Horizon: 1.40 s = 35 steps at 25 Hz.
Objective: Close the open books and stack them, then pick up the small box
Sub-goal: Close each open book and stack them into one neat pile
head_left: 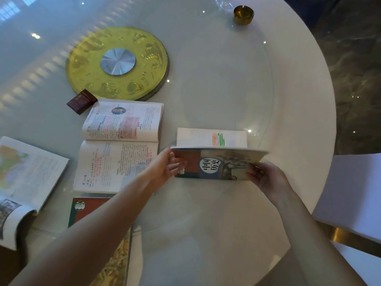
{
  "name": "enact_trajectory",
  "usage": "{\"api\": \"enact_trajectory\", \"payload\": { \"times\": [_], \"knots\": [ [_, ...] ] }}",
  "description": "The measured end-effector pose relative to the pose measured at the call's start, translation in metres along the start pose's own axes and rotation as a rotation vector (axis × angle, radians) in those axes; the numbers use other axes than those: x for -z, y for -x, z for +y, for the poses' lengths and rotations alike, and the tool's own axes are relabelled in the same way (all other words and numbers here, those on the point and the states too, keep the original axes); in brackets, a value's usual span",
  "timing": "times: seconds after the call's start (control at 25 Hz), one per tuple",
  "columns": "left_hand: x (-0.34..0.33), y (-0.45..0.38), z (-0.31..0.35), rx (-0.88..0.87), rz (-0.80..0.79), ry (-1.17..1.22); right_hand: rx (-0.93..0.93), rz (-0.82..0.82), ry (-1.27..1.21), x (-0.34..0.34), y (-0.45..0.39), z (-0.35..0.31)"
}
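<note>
Round white table (299, 83) with a glass turntable. Our left hand (165, 165) and right hand (266, 178) pinch the side edges of a half-closed history textbook (216, 162), its cover tilted up. Beside it lies an open highlighted textbook (119, 145); the small maroon box (81, 101) touches its far corner.

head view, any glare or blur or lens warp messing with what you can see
Head view: glare from ceiling lights and a window streaks the glass tabletop at top left; the book in both hands looks slightly motion-blurred, as do the left hand and right hand; the wide-angle lens bows the table edge and stretches the forearms; the open textbook stays fairly sharp.
</note>
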State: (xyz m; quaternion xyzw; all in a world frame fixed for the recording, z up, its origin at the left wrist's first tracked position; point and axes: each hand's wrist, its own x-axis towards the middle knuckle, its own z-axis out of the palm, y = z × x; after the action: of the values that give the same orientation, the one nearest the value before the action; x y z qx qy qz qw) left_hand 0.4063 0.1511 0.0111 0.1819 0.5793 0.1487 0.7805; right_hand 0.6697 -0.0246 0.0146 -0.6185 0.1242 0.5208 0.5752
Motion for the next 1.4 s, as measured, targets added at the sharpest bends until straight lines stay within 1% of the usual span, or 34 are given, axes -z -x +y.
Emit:
{"api": "enact_trajectory", "payload": {
  "times": [0.08, 0.16, 0.24, 0.32, 0.4, 0.44, 0.48, 0.52, 0.56, 0.6, 0.64, 0.68, 0.76, 0.84, 0.88, 0.96, 1.04, 1.12, 1.24, 1.32, 1.4],
  "knots": [
    [-0.003, -0.006, -0.002, -0.002, 0.014, -0.053, 0.016, 0.03, 0.042, -0.01, -0.011, 0.001],
    [-0.004, -0.009, -0.005, 0.003, 0.034, -0.105, 0.057, 0.031, 0.256, -0.019, -0.022, 0.003],
    [-0.002, -0.009, -0.015, 0.004, 0.079, -0.133, 0.096, 0.063, 0.604, -0.022, -0.033, 0.007],
    [-0.002, -0.006, -0.031, 0.007, 0.135, -0.159, 0.152, 0.2, 1.014, -0.025, -0.041, 0.007],
    [-0.004, -0.003, -0.049, 0.051, 0.189, -0.138, 0.316, 0.375, 1.422, -0.036, -0.046, 0.004],
    [-0.006, -0.002, -0.057, 0.065, 0.211, -0.112, 0.431, 0.381, 1.532, -0.044, -0.05, 0.002],
    [-0.009, -0.001, -0.063, 0.064, 0.228, -0.084, 0.526, 0.29, 1.586, -0.053, -0.054, 0.0],
    [-0.013, 0.0, -0.067, 0.049, 0.25, -0.066, 0.573, 0.155, 1.63, -0.062, -0.058, -0.001],
    [-0.017, 0.001, -0.07, 0.034, 0.278, -0.058, 0.571, 0.038, 1.678, -0.069, -0.064, 0.0],
    [-0.021, 0.002, -0.074, 0.038, 0.29, -0.066, 0.534, -0.03, 1.745, -0.073, -0.07, 0.0],
    [-0.026, 0.006, -0.078, 0.07, 0.272, -0.079, 0.505, -0.045, 1.81, -0.074, -0.075, 0.0],
    [-0.031, 0.01, -0.082, 0.124, 0.228, -0.097, 0.496, -0.016, 1.867, -0.073, -0.077, 0.001],
    [-0.036, 0.017, -0.088, 0.217, 0.127, -0.126, 0.541, 0.099, 1.956, -0.071, -0.067, 0.002],
    [-0.034, 0.015, -0.093, 0.221, 0.103, -0.168, 0.554, 0.169, 1.958, -0.064, -0.052, 0.008],
    [-0.033, 0.014, -0.095, 0.202, 0.104, -0.182, 0.526, 0.182, 1.93, -0.057, -0.044, 0.013],
    [-0.028, 0.012, -0.098, 0.175, 0.13, -0.193, 0.395, 0.206, 1.78, -0.039, -0.029, 0.028],
    [-0.023, 0.013, -0.101, 0.128, 0.196, -0.241, 0.254, 0.22, 1.611, -0.019, -0.01, 0.047],
    [-0.018, 0.016, -0.104, 0.048, 0.237, -0.336, 0.143, 0.191, 1.438, 0.0, 0.005, 0.068],
    [-0.004, 0.026, -0.105, -0.044, 0.203, -0.453, 0.097, 0.079, 1.077, 0.014, 0.029, 0.102],
    [0.012, 0.037, -0.105, -0.104, 0.188, -0.52, 0.095, 0.062, 0.97, 0.011, 0.043, 0.12],
    [0.035, 0.05, -0.101, -0.212, 0.211, -0.565, 0.104, 0.029, 0.911, -0.004, 0.059, 0.134]
  ]
}}
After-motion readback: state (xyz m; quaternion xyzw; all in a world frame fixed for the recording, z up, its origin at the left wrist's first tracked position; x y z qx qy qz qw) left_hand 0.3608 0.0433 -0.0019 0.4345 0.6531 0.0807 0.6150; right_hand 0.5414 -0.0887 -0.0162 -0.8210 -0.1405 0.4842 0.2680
